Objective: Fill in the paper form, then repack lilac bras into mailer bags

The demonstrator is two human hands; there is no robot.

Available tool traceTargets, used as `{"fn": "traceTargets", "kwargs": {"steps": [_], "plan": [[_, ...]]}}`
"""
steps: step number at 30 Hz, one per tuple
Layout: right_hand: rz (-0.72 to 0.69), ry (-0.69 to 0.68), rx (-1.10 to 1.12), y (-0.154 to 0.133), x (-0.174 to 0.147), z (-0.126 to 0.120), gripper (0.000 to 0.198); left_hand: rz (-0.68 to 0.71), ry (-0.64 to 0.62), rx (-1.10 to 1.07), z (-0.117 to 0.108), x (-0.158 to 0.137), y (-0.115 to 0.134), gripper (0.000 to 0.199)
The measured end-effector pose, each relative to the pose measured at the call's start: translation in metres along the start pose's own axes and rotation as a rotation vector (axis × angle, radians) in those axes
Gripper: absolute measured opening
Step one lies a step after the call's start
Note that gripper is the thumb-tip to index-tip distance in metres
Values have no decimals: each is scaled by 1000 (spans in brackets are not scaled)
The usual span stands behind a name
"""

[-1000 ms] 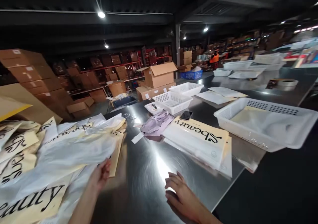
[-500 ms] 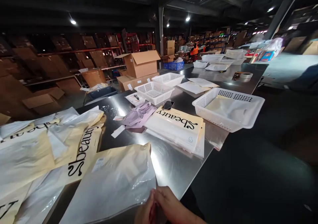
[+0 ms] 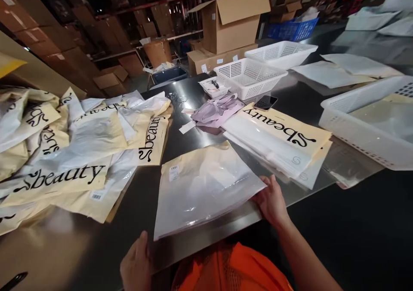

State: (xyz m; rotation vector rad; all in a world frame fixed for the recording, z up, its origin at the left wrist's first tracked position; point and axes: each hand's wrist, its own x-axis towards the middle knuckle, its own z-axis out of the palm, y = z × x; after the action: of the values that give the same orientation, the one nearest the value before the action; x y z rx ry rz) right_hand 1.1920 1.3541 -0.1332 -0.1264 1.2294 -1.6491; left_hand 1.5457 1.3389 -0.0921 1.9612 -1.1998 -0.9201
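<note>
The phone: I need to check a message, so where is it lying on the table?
The phone lies face up in the right half of the head view, just in front of the nearer white basket, touching the neat stack of Sbeauty bags.

bare steel strip open, bag heap left, bag stack right

Glossy plastic bag, shiny brushed-metal table, perforated plastic basket

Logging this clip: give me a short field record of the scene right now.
setting: steel table in a warehouse
left hand: flat on the table edge, near the bag's corner
right hand: touching the bag at its right edge
bag: lying flat, apart from the others
left: loose bag pile
right: neat bag stack
beyond: baskets, phone
</note>
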Motion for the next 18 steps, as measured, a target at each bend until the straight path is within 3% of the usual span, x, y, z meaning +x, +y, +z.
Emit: {"fn": "traceTargets", "kwargs": {"steps": [3, 6, 8, 10, 12, 13, 15, 18], "plan": [[-37, 12, -235, 16, -12, 10, 52, 444, 88, 329, 7, -11, 19, 35], [-151, 15, -391, 24, -22, 21, 51, 1012, -117, 610, 33, -12, 46, 20], [-230, 36, -419, 22, -22, 28, 50, 1192, -297, 831, 50, -6, 65, 19], [-287, 35, -435, 16, -18, 31, 49, 1200, -454, 1022, 59, 3, 85, 12], [-346, 29, -455, 7, -10, 28, 48, 1137, -513, 1090, 58, 12, 107, 13], [-382, 41, -467, 2, -6, 24, 49, 1106, -474, 1076, 55, 16, 118, 14], [-458, 93, -530, -6, -2, 13, 54, 1089, -274, 984, 47, 22, 141, 28], [-698, 310, -710, -10, -7, -3, 63, 1163, 17, 844, 42, 25, 165, 42]]}}
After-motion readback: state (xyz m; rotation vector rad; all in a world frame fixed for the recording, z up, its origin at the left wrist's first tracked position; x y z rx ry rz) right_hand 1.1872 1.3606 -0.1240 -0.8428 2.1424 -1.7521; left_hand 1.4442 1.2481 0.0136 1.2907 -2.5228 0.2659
